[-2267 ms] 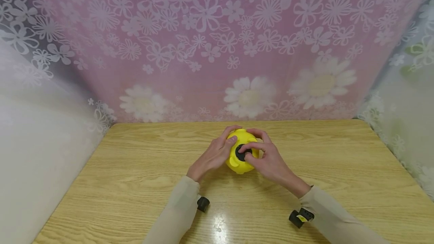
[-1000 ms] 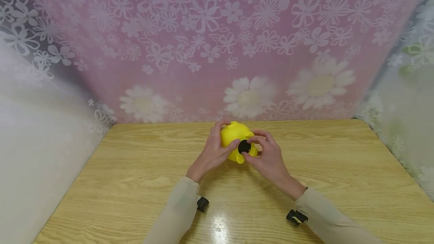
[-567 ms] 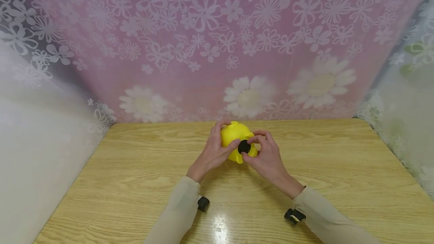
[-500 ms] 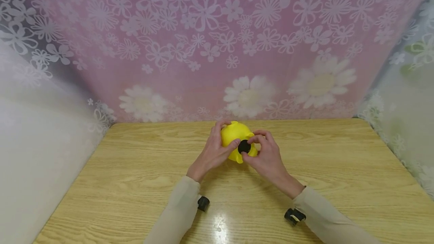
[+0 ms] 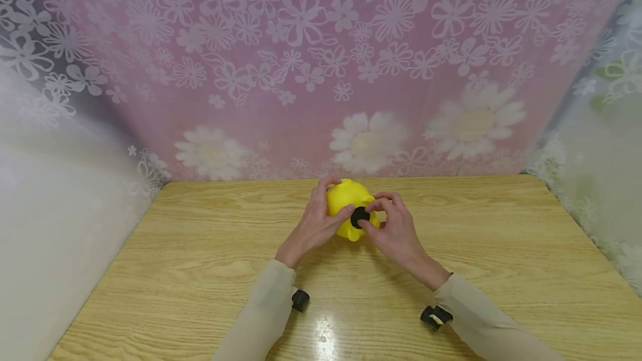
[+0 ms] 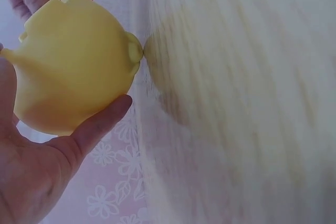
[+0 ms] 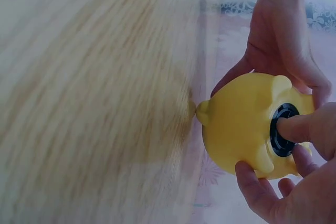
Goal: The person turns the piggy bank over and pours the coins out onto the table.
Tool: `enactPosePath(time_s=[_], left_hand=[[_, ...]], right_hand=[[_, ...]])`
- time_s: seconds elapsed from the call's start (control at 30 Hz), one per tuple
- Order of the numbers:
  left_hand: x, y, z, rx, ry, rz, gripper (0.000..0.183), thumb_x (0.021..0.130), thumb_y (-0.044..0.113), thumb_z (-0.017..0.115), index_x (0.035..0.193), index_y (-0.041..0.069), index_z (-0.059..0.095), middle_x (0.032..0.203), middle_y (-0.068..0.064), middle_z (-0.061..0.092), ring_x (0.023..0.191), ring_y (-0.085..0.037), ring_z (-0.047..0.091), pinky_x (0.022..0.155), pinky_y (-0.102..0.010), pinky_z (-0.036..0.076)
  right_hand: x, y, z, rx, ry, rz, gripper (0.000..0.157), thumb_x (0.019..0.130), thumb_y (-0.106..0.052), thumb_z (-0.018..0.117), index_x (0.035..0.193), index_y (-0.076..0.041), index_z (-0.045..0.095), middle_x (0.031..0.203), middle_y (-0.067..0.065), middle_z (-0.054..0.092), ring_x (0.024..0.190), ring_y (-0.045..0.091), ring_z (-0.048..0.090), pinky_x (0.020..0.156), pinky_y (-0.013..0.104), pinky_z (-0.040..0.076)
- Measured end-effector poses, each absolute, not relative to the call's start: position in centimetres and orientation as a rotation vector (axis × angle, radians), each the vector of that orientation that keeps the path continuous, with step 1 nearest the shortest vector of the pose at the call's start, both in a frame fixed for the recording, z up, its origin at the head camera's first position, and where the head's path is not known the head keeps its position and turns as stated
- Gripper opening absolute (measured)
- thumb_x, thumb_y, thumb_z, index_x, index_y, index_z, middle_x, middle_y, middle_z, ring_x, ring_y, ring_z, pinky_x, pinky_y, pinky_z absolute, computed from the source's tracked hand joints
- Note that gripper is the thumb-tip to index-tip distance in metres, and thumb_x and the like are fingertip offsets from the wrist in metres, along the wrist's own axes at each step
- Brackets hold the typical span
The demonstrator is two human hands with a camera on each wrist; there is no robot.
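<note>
Left grip [image 5: 315, 223] on yellow object [image 5: 347, 195], woodgrain table [image 5: 200, 249], pink backdrop [image 5: 281, 110], perhaps cloth

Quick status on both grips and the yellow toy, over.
Left grip holds yellow toy. Right grip at its black disc, thumb touching. Toy's knob appears to touch tabletop. Nothing else seen in the way.

Wood-grain tbl [image 5: 200, 238], lt brown, extends L of L hand [image 5: 317, 220] & R of R hand [image 5: 400, 233]; far edge just beyond both, corners rounded. Yellow round obj [image 5: 346, 195] btwn hands touches tbl at one small knob [image 7: 202, 113], w/ its reflection [image 6: 169, 45] on the surface there. Bright glare [image 5: 325, 338] on near side of hands, approx. midway.
</note>
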State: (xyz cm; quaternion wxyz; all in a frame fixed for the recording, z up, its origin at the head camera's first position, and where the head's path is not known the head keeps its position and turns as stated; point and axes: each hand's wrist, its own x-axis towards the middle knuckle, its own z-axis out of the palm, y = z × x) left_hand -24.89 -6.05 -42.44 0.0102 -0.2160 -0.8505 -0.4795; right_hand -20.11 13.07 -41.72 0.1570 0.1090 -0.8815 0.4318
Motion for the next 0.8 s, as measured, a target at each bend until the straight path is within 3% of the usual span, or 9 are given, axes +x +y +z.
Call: enactPosePath(time_s=[0.17, 0.4, 0.57, 0.8], left_hand=[[-24.86, -6.09, -42.5, -0.677, -2.654, -1.515, 0.06, 0.1, 0.044, 0.063, 0.148, 0.025, 0.032, 0.145, -0.014, 0.042, 0.119, -0.028, 0.054, 0.091, -0.04, 0.056], [-24.88, -6.17, -42.49, -0.646, -2.668, -1.502, 0.061, 0.1, 0.043, 0.063, 0.149, 0.024, 0.032, 0.144, -0.017, 0.043, 0.118, -0.029, 0.055, 0.092, -0.041, 0.056], [-24.91, -6.19, -42.44, -0.646, -2.677, -1.499, 0.062, 0.1, 0.045, 0.063, 0.149, 0.025, 0.032, 0.144, -0.017, 0.043, 0.12, -0.029, 0.055, 0.092, -0.041, 0.056], [-25.04, -6.11, -42.43, -0.643, -2.67, -1.499, 0.063, 0.1, 0.046, 0.062, 0.15, 0.026, 0.031, 0.144, -0.016, 0.043, 0.12, -0.028, 0.054, 0.09, -0.04, 0.056]], right_hand=[[-20.32, 13.19, -41.97, 0.338, -2.506, 1.202, 0.022, 0.083, -0.004, 0.084, 0.096, -0.001, 0.066, 0.124, 0.019, 0.056, 0.108, 0.034, 0.063, 0.068, 0.026, 0.057], [-20.53, 13.37, -42.49, 0.386, -2.459, 1.156, 0.021, 0.082, -0.006, 0.085, 0.097, 0.0, 0.071, 0.12, 0.018, 0.057, 0.103, 0.036, 0.065, 0.067, 0.038, 0.063], [-20.48, 13.41, -42.71, 0.398, -2.423, 1.142, 0.021, 0.082, -0.006, 0.086, 0.097, 0.0, 0.073, 0.121, 0.018, 0.058, 0.1, 0.036, 0.068, 0.067, 0.039, 0.063], [-20.74, 13.2, -42.14, 0.418, -2.447, 1.077, 0.02, 0.082, -0.006, 0.085, 0.095, -0.001, 0.07, 0.122, 0.018, 0.056, 0.099, 0.032, 0.066, 0.064, 0.027, 0.058]])
